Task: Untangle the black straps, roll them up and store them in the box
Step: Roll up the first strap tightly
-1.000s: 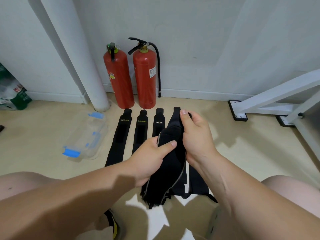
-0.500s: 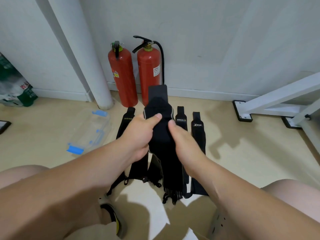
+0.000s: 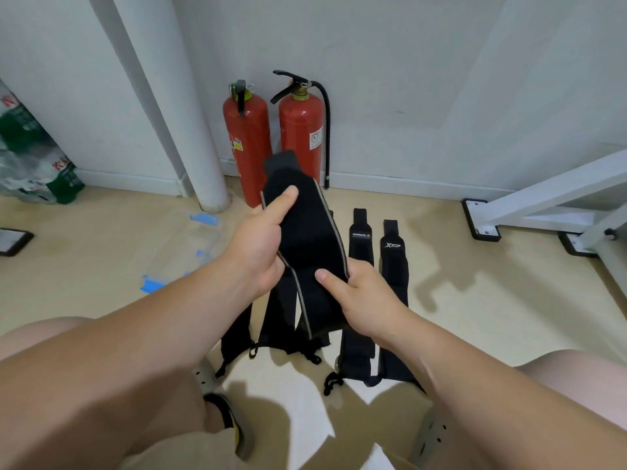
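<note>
Black strap (image 3: 307, 232) held above the floor — you grip it with both hands.
Your left hand (image 3: 256, 244) pinches its upper part, your right hand (image 3: 361, 296) the lower — wide, black, grey-edged.

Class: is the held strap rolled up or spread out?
Spread out: the strap stretches flat between the left hand and right hand, with no coil.

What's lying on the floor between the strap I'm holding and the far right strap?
In the head view, one more flat black strap lies there, between the held strap and the far right strap.
</note>
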